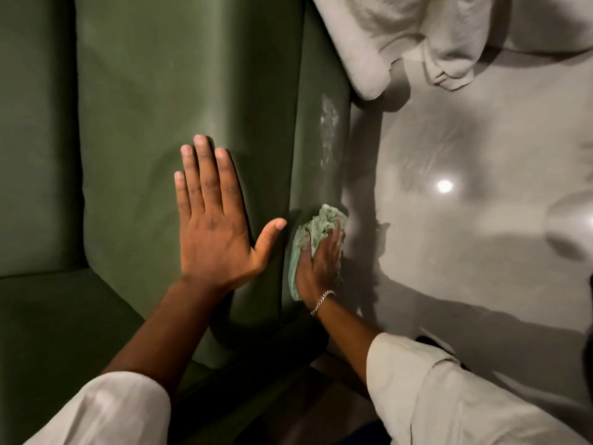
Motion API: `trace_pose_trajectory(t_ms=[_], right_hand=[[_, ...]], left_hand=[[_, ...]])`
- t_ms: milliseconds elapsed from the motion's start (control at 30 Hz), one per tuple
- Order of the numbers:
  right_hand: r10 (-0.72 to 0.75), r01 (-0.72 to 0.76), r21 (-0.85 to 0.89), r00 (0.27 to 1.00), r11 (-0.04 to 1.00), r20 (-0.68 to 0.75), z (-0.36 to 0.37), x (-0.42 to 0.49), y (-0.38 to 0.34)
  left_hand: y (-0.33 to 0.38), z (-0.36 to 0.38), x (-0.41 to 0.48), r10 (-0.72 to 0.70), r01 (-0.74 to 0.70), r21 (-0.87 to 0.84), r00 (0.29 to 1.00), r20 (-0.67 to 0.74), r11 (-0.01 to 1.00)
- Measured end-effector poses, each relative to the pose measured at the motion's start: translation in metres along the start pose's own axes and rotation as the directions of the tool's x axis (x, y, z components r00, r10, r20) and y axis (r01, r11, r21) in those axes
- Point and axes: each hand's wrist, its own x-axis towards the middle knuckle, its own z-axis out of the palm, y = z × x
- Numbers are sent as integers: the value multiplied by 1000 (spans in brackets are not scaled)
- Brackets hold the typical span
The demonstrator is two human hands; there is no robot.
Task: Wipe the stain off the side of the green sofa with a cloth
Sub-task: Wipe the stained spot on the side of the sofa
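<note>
The green sofa [154,91] fills the left of the head view, its outer side panel [317,75] running down the middle. A whitish stain [329,130] streaks that side panel. My right hand [319,264] presses a crumpled pale green cloth [316,228] flat against the side panel, below the stain. My left hand [211,216] lies flat with fingers spread on top of the sofa arm, holding nothing.
A shiny pale floor [465,203] lies to the right of the sofa, with a bright light reflection. White fabric and a white cushion [385,36] lie at the top, touching the sofa's side. The sofa seat [48,316] is at the lower left.
</note>
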Motion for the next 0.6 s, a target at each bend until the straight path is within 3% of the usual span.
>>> trace_pose_trajectory(t_ms=[167,300,467,600], right_hand=[[-158,170,69,976,983,-147,-3,55,-49],[-57,63,56,994,996,-93,-7,45,-33],[-159,164,27,979,986,-125,-2,65,-55],[-307,306,-21,950,952,-52,-14,61,-21]], left_hand=[[-3,-2,18,70,-70,5,997,-17,998],[-3,-3,31,104,-104,19,994,-17,994],[-3,-4,38,119,-118,45,993,-11,992],[-4,-8,55,160,-159,34,987,-14,987]])
